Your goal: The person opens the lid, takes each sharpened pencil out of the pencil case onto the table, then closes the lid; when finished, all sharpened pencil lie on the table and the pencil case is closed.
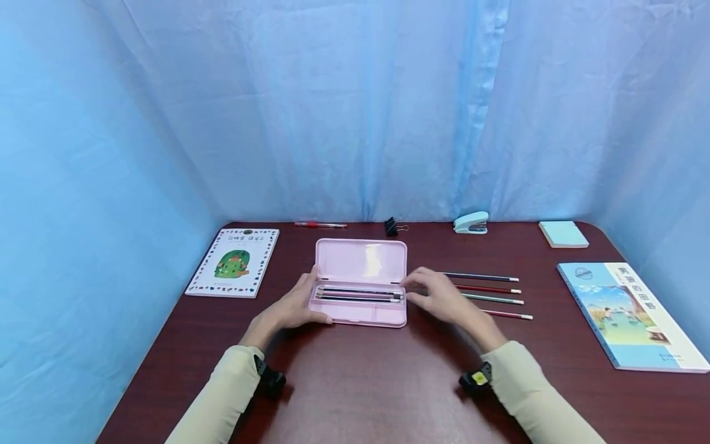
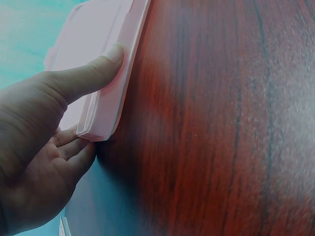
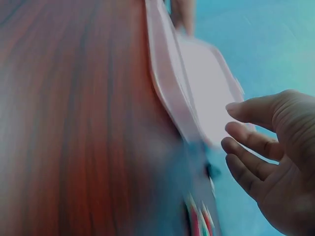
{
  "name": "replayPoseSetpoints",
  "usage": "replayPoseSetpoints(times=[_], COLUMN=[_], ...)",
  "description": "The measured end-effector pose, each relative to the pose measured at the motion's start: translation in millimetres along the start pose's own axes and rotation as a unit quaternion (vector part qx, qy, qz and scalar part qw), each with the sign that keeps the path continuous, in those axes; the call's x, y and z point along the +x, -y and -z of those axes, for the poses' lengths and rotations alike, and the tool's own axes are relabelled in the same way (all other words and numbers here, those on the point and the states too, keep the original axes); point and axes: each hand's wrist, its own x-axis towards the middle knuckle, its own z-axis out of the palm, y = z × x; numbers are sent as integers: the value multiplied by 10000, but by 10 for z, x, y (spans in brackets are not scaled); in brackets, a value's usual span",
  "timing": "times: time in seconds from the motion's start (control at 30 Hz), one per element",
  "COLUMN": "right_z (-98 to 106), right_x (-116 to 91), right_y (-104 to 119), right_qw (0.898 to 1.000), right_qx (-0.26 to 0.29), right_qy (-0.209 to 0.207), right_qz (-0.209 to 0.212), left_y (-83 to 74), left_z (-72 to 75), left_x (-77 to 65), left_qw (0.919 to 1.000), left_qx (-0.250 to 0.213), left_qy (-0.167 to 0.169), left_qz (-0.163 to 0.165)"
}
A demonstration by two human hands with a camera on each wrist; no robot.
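An opened pink pencil case [image 1: 338,312] lies on the table with its lid [image 1: 338,259] tipped back. Dark pencils [image 1: 357,299] rest lengthwise inside. My left hand [image 1: 296,303] grips the case's left end; in the left wrist view its thumb [image 2: 106,64] presses the front edge while the other fingers lie at the side. At the right end is my right hand [image 1: 440,296], fingers loosely bent and holding nothing. The right wrist view shows a gap between its thumb and fingers [image 3: 246,162]. Several pencils [image 1: 501,301] lie in a row to the right, their left ends partly hidden by that hand.
A white book [image 1: 235,262] lies left, a larger book [image 1: 632,314] right. Along the table's back edge are a red pen [image 1: 320,225], a black binder clip [image 1: 391,227], a pale stapler [image 1: 471,222] and a notepad [image 1: 563,234]. Blue curtains [image 1: 344,111] hang around the table.
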Motion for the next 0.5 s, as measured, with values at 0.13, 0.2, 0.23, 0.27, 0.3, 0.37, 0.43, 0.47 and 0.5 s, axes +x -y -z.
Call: replayPoseSetpoints(times=[0.13,0.2,0.23,0.27,0.3,0.37,0.43,0.47,0.5], right_z=[-277,-374,-408,-432,-446,-460,-456,-454,-451], right_x=[174,218,235,247,257,281,304,315,325], right_y=[150,197,217,235,252,276,293,296,299], right_qw=[9982,9961,9951,9939,9932,9929,9936,9940,9945], right_qx=[-31,-246,-347,-462,-537,-625,-570,-513,-424], right_qy=[507,735,825,896,936,937,924,923,933], right_qz=[310,417,417,436,428,386,318,284,222], left_y=[-12,-21,-25,-27,-29,-32,-29,-26,-24], left_z=[-10,-11,-12,-13,-11,-5,0,2,5], left_x=[-6,-11,-11,-13,-14,-13,-12,-13,-14], left_qw=[10000,10000,10000,10000,10000,10000,10000,10000,10000], left_qx=[-9,-17,-22,-26,-30,-21,-9,-4,8], left_qy=[16,40,39,45,43,6,-40,-56,-56], left_qz=[-38,-36,-43,-29,-19,-22,-34,-35,-35])
